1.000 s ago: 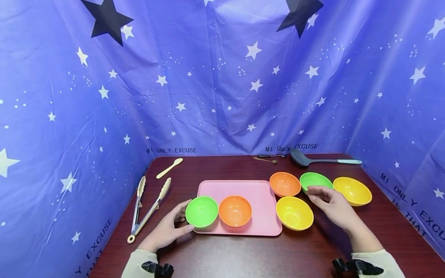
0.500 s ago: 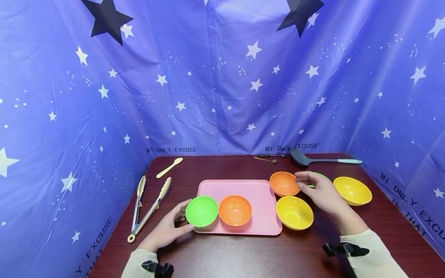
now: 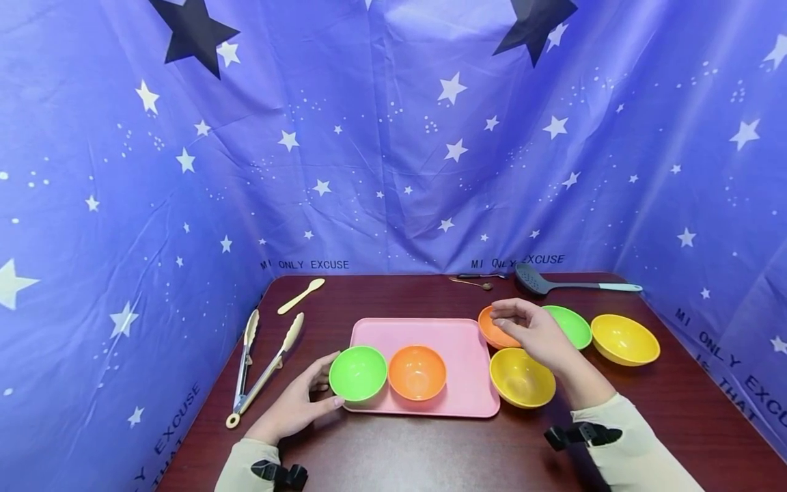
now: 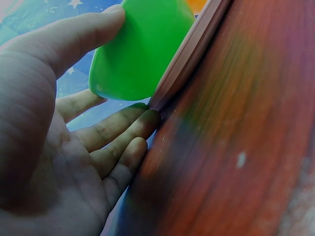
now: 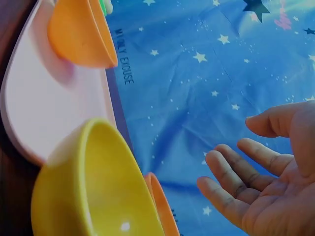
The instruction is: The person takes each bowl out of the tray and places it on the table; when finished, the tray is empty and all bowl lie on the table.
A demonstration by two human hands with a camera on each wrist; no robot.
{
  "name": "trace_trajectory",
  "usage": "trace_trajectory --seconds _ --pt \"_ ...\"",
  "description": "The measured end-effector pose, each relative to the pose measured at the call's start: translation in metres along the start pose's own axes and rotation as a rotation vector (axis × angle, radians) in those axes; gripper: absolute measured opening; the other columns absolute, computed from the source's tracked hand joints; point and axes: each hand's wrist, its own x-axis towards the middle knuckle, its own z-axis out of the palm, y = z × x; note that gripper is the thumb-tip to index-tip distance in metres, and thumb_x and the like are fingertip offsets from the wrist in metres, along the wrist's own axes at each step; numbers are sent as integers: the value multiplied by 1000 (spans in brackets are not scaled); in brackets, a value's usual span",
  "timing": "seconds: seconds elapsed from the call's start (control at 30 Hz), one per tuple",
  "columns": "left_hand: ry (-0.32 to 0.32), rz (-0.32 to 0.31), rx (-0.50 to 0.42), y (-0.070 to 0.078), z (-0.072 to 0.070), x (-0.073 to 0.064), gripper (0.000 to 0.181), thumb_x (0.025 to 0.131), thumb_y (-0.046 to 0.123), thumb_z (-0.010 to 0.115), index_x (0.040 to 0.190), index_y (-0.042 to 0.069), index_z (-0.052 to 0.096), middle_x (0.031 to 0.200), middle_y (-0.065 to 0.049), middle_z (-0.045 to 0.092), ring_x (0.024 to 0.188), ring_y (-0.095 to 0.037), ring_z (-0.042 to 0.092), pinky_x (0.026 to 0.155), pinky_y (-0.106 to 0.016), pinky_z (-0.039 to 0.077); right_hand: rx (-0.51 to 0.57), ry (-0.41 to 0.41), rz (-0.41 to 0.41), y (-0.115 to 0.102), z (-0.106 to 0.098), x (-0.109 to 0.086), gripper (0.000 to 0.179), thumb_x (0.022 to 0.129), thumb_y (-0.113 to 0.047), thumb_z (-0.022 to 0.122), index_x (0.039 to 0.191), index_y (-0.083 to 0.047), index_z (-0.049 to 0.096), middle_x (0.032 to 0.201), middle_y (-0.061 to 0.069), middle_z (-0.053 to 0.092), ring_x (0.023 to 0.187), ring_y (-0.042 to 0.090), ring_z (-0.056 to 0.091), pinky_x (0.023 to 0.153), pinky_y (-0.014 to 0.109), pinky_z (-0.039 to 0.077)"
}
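Observation:
My left hand (image 3: 301,404) holds a green bowl (image 3: 359,373) at the left end of a pink tray (image 3: 464,369). In the left wrist view its thumb lies against the side of that bowl (image 4: 142,49), and the forefinger goes behind it. An orange bowl (image 3: 417,372) sits beside it on the tray. My right hand (image 3: 544,338) hovers with nothing in it, partly covering another orange bowl (image 3: 492,333) right of the tray. Just in front of that stands a yellow bowl (image 3: 522,380). The right wrist view shows the right hand's fingers (image 5: 224,174) spread, apart from the yellow bowl (image 5: 106,182).
Right of the right hand stand a second green bowl (image 3: 572,326) and a second yellow bowl (image 3: 626,339). A skimmer (image 3: 535,280) and a small thin spoon (image 3: 486,286) lie along the back. Tongs (image 3: 264,386) and a pale spoon (image 3: 301,296) are at the left.
My right hand has moved left, from the far green bowl to over the far orange bowl, with nothing in it. The left hand stays at its green bowl.

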Motion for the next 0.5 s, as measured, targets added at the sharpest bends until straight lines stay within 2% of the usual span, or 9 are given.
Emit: trace_trajectory --seconds 0.27,0.5 --pt "0 12 9 -3 1 -1 82 92 29 84 160 19 41 128 3 65 117 -19 63 101 -37 52 28 -32 -3 -4 19 6 32 103 -10 67 133 1 64 125 22 68 115 36 66 88 22 55" --pt "-2 12 5 0 0 -1 83 92 28 84 161 16 40 128 4 65 117 -18 63 102 -37 52 25 -76 -6 -7 42 18 30 100 -8 69 129 -1 66 121 16 72 111 41 67 80 26 56"
